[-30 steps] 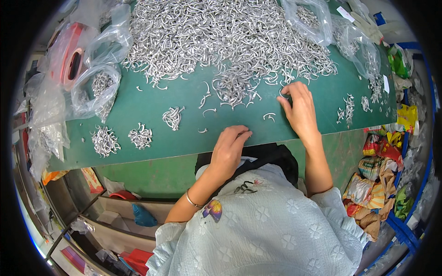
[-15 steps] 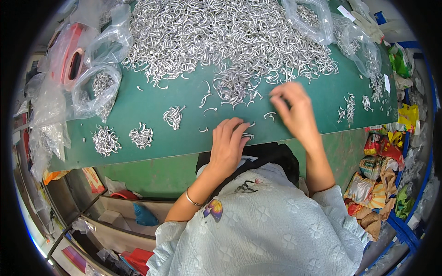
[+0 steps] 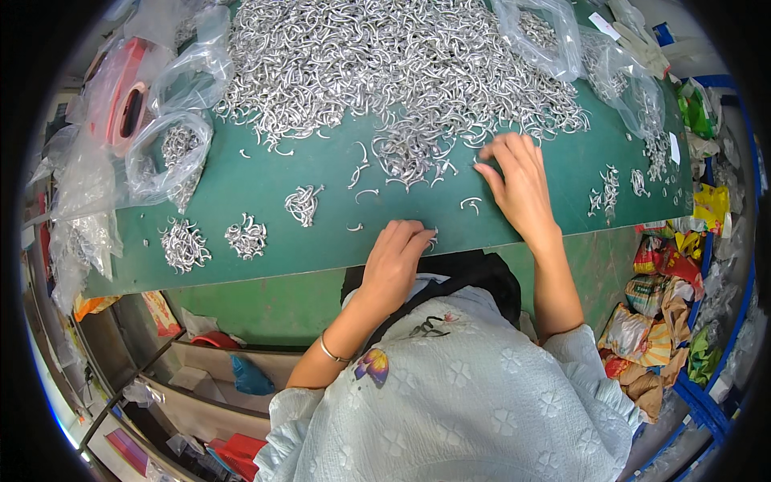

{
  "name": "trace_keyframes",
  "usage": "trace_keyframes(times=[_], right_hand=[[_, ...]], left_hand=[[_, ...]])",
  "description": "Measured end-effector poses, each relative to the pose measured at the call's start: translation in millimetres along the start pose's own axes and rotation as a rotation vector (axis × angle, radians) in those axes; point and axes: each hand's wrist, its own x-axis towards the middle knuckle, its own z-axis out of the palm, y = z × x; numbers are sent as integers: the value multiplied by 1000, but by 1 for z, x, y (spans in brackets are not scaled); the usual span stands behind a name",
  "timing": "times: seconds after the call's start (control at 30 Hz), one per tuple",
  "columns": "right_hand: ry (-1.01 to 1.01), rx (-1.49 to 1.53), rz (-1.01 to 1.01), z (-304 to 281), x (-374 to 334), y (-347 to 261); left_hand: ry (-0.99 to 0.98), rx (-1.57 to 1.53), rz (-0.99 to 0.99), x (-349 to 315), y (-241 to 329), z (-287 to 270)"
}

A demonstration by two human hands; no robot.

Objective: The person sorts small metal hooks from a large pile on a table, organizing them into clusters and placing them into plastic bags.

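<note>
A large heap of small curved silver metal pieces covers the far part of the green table. By the near edge, my left hand is closed, fingers pressed together, with curved metal pieces showing at its fingertips. My right hand reaches to the near right fringe of the heap. Its fingers bend toward the thumb in a pinch, and a small bright bit shows at the tips, too small to name. Between the hands lie a few loose curved pieces.
Small piles of the pieces stand at left and nearer the middle; other clusters lie at right. Clear plastic bags and a red-and-pink plastic object occupy the left side. Packed bags fill the right shelf.
My right hand has moved slightly up and right toward the heap. My left hand has drawn a little toward the table edge, its fingers closing more over the metal pieces.
</note>
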Motion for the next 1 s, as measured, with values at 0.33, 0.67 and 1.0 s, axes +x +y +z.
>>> trace_keyframes(times=[0.33,0.67,1.0], right_hand=[[-146,-112,-20,-8,-7,3],[-274,32,-16,-14,-19,-11],[-108,-4,81,-21,-32,-24]], left_hand=[[53,-42,-111,2,7,1],[9,-20,-73,2,1,0],[31,-46,-65,1,0,2]])
